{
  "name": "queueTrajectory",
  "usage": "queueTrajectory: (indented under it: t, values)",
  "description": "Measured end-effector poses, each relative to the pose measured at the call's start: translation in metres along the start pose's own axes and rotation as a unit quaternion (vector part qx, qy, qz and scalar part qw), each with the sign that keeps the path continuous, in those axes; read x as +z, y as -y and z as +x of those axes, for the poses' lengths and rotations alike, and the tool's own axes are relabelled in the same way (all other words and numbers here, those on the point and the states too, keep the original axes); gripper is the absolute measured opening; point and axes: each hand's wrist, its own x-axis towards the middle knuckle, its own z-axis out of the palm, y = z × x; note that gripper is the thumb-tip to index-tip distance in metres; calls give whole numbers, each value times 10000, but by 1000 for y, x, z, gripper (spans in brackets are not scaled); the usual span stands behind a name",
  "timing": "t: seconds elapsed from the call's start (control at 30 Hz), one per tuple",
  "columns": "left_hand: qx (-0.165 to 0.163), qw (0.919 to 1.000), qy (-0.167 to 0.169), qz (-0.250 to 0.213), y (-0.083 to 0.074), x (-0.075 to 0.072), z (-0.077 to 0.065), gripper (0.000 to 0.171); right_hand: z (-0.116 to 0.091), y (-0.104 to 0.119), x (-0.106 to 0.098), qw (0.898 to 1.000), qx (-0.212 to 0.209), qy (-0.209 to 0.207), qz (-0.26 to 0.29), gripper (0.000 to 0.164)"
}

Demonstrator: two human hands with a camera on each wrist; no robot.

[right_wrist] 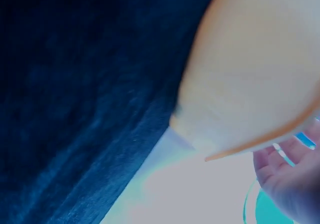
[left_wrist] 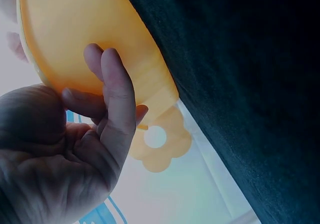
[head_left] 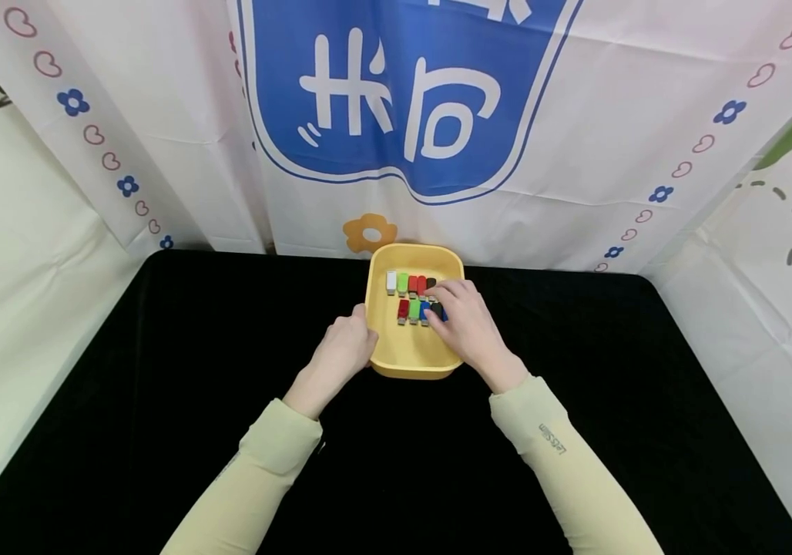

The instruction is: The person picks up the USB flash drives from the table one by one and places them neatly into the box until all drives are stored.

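Note:
A yellow plastic bin [head_left: 413, 358] stands near the far edge of the black table, with two rows of small USB flash drives inside. In the back row are a white drive [head_left: 391, 283], a light green drive [head_left: 403, 284], two red ones and a dark one. The front row has a dark red drive [head_left: 403, 311], a green drive [head_left: 414, 311], a blue one and a black one. My left hand [head_left: 346, 343] grips the bin's left side, its fingers against the outer wall. My right hand [head_left: 467, 322] reaches over the right rim, thumb and index finger apart above the right-end drives, partly hiding them.
Black cloth [head_left: 229, 370] covers the table on both sides of the bin. A white printed curtain [head_left: 541, 223] hangs right behind the bin, and more white fabric [head_left: 770, 308] closes off the sides.

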Motion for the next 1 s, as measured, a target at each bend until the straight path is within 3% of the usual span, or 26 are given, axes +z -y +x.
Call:
queueTrajectory:
  t: [0.27,0.6,1.0]
  values:
    - [54,10000,-29,-15,1,0,1,35,-21,5,-22,9981,580,130,180,39]
    - [-39,10000,-9,-53,6,-3,3,34,-45,-9,-44,9969,773,-130,56,55]
    - [375,9992,-91,93,10,-2,-1,32,-57,-23,-50,9930,1130,125,-316,62]
